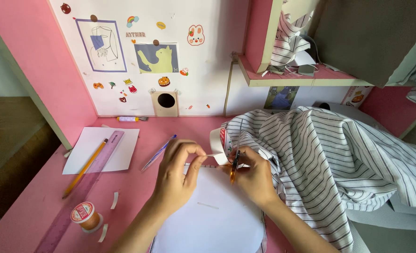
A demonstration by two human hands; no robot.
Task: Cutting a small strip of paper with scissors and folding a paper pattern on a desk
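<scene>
Pinching the free end of the white tape strip (213, 155) taut with my left hand (177, 171), I grip small orange scissors (234, 165) in my right hand (252, 174), above the white paper (212, 215) near the desk's (39, 197) front edge, keeping the cut clean.

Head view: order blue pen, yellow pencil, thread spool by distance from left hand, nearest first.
From the left hand:
1. Blue pen, just up-left of it on the pink desk.
2. Thread spool, lower left beside the ruler.
3. Yellow pencil, far left across the paper sheet; close to the spool's distance, ranking tentative.
</scene>
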